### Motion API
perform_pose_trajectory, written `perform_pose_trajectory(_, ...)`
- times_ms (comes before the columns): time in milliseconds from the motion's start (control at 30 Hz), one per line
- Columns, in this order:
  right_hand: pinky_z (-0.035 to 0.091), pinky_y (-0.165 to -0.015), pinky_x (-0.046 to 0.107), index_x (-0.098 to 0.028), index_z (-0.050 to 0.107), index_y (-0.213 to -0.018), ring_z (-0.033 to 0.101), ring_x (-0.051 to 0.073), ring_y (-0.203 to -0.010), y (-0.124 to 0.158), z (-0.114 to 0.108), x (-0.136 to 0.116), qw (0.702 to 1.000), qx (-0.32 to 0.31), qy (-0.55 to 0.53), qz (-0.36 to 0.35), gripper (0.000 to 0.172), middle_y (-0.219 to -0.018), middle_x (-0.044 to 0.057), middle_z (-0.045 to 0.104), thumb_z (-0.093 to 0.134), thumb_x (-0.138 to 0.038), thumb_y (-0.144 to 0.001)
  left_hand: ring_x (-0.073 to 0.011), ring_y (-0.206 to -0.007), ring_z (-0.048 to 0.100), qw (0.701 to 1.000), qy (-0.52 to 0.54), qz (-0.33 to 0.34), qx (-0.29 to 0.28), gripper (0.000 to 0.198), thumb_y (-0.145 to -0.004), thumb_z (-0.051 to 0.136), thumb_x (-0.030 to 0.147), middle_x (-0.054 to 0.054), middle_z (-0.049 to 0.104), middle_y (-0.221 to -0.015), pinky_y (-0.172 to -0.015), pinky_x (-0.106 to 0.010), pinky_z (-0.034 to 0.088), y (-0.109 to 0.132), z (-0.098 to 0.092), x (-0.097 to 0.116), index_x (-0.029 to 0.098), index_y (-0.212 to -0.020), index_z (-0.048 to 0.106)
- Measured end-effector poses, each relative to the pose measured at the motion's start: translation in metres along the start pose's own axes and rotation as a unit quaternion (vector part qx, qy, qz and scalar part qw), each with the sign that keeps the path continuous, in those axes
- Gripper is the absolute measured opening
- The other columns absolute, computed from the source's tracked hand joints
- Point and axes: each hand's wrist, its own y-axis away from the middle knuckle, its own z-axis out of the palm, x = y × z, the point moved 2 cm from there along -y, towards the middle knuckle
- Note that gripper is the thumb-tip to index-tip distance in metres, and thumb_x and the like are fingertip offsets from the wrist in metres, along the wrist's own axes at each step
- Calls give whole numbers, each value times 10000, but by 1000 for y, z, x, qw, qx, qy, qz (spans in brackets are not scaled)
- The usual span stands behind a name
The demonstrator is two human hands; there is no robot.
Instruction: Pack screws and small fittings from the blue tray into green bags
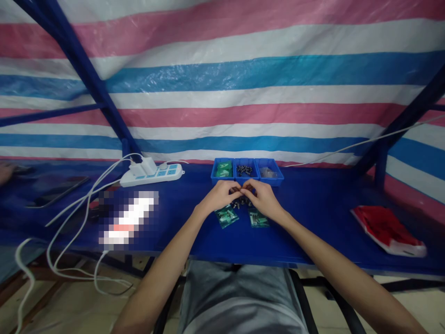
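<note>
Left hand (pixel 219 194) and right hand (pixel 260 197), fingertips together right by small dark pieces (pixel 238 204) on the blue surface (pixel 320 195)! A green packet (pixel 226 216) lies near the left wrist, a second packet (pixel 257 219) by the right; three blue bins (pixel 273 182) just beyond, white power strip (pixel 170 174) off left, red-and-white package (pixel 387 229) far right.

Interior view, dim, flatly lit; wide-angle, soft in detail.
Striped sheeting (pixel 243 74): glossy, pale glints on the blue band left of centre. Table (pixel 313 232): dark, weak sheen. Blue posts (pixel 78 60): slanted by lens stretch. Forearms (pixel 170 266): elongated towards lower corners. Small parts (pixel 237 204) at the hands (pixel 219 197): fine detail lost. Pixelated patch (pixel 132 218): coarse, white. Left edge: blurred.
</note>
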Motion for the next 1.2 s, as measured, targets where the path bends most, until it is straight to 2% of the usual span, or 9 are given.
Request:
perform_pose_trajectory(200, 450, -710, 268, -206, 632, -908, 635, 184, -759, 0, -1, -3, 1000, 0, -8, -9, 101, -818, 26, 680, 550, -250, -948, -171, -703, 638, 1000, 4, -4, -1, 249, -913, 603, 393, -38, 725, -817, -623, -259, 445, 0, 0, 0, 187, -868, 737)
perform_pose_trajectory(467, 455, -714, 267, -209, 649, -947, 655, 189, -781, -1, -2, 0, 1000, 0, -18, -7, 128, -861, 32, 713, 528, -251, -951, -155, -593, 592, 1000, 8, -23, 5, 303, -883, 621, 454, -18, 671, -668, -547, -255, 394, 1, 0, 0, 184, -819, 741)
perform_pose_trajectory(667, 456, -743, 279, -207, 673, -983, 664, 195, -795, -1, -2, 4, 1000, -5, -9, -8, 182, -888, 38, 727, 493, -228, -961, -151, -619, 593, 1000, -5, -14, 13, 278, -912, 602, 434, -18, 688, -722, -573, -253, 411, 1, 0, 1, 199, -862, 744)
perform_pose_trajectory(900, 470, -727, 281, -201, 698, -1023, 675, 199, -810, 0, 3, 6, 999, -30, -33, 14, 186, -952, 51, 748, 537, -226, -932, -137, -636, 565, 996, -43, 19, 74, 305, -896, 643, 484, -7, 650, -739, -598, -248, 406, 0, -5, 1, 190, -824, 679)
perform_pose_trajectory(1000, 460, -687, 269, -202, 698, -1001, 667, 189, -767, 0, 4, 7, 998, -31, -54, 32, 171, -886, 33, 745, 553, -265, -936, -137, -673, 568, 994, -47, 37, 87, 243, -903, 653, 435, -10, 648, -795, -642, -249, 426, 0, -7, 2, 193, -903, 676)
perform_pose_trajectory(1200, 459, -671, 283, -187, 687, -879, 642, 187, -695, -1, 4, 18, 992, -11, -93, 83, 191, -756, 23, 711, 597, -352, -914, -142, -756, 584, 990, -80, 75, 91, 221, -990, 506, 300, -58, 651, -985, -708, -264, 451, 2, -6, 5, 205, -1057, 694)
